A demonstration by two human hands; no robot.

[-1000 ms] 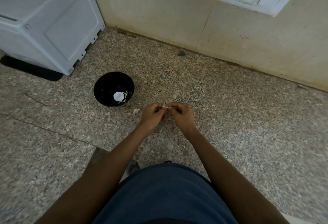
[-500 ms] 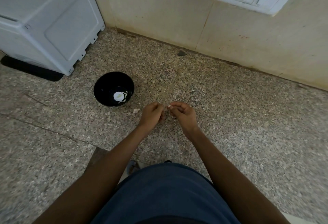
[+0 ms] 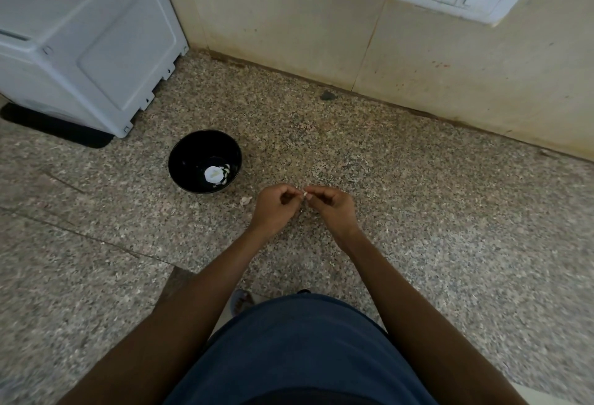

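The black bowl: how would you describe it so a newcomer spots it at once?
Start at the big white appliance in the far left corner of the speckled stone surface. Just off its near right corner, left of the left hand, stands the black bowl. It is the only dark, round vessel there, with small white pieces in its bottom.

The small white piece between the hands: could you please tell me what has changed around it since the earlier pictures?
Very little: the left hand and right hand eased slightly apart, both still pinching the small white piece. The black bowl and the scrap beside it stayed put.
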